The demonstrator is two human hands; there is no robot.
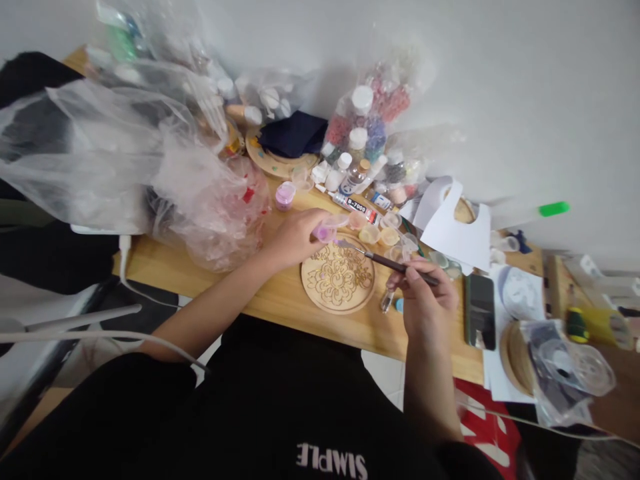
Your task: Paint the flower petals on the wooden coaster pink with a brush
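Clamping a purple-tinted clear plastic cup (327, 231), left grip (301, 235) faced right grip (429, 292) at four o'clock, clamped on dark-handled metal-bladed spatula (386, 261).

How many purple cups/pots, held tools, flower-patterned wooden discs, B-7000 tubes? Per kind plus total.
Purple cups/pots: 2 (cup in left hand, pot)
Held tool, in right hand: 1
Flower-patterned wooden disc: 1
B-7000 tube: 1
Total: 5
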